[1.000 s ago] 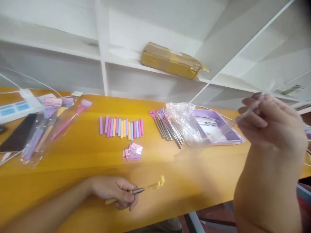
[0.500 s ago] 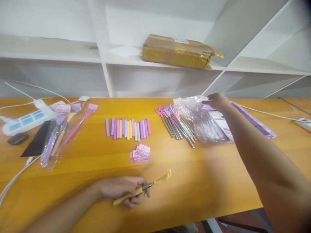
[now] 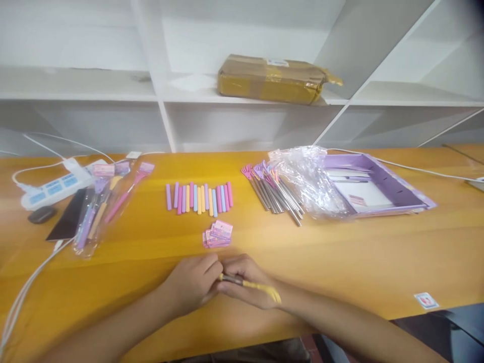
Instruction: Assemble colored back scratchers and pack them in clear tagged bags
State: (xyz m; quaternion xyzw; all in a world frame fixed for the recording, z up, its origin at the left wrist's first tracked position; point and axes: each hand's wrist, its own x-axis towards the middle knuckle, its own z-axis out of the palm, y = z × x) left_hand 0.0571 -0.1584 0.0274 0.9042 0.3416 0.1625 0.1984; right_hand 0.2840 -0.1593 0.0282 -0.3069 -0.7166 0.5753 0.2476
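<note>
A back scratcher point(image 3: 260, 287) with a yellow claw and a short metal shaft lies across both my hands above the table's front. My left hand point(image 3: 189, 285) is closed around its handle end, which the fingers hide. My right hand point(image 3: 247, 269) is closed on the metal shaft, with the claw pointing right over the wrist. Just beyond my hands sits a small pile of pink and purple label cards point(image 3: 219, 234). Farther back is a row of pastel handle sleeves point(image 3: 202, 199). To their right, several back scratchers point(image 3: 274, 194) with bare metal shafts lie heaped.
Clear plastic bags point(image 3: 310, 181) rest against a purple open box point(image 3: 401, 199). At left are bagged back scratchers point(image 3: 96, 206), a dark phone-like slab point(image 3: 68, 217) and a power strip point(image 3: 60, 189) with cables. A taped parcel point(image 3: 270, 78) occupies the shelf; a sticker point(image 3: 426, 300) marks the front edge.
My right hand has come back from the plastic bags to the back scratcher in my left hand. The bags have settled beside the purple box, whose inside now shows.
</note>
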